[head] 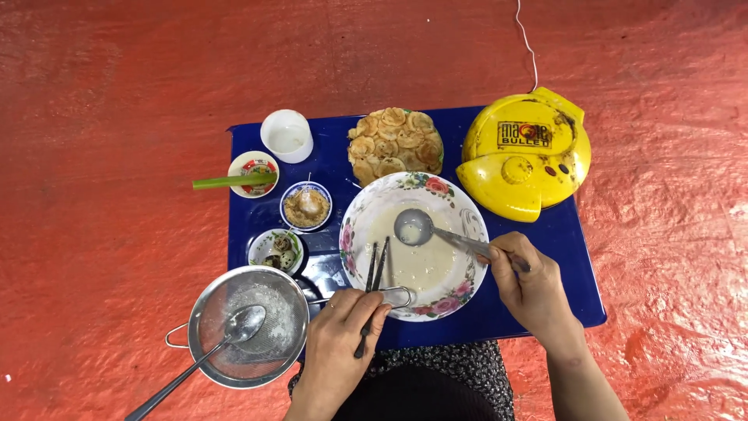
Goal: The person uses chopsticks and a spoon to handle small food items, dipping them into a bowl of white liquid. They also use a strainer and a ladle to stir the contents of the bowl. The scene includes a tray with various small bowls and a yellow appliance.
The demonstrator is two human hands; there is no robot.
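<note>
A white flowered bowl (460,209) of pale batter sits on a blue tray (569,281). My right hand (530,288) grips the handle of a metal ladle (414,228) whose cup rests over the batter. My left hand (336,343) holds dark chopsticks (375,273), their tips in the batter near the bowl's front edge.
A metal strainer (249,323) with a spoon (234,331) in it rests at the front left, partly off the tray. A plate of small round cakes (395,143), a yellow lidded cooker (523,152), a white cup (287,135) and three small dishes stand behind. Red matting surrounds the tray.
</note>
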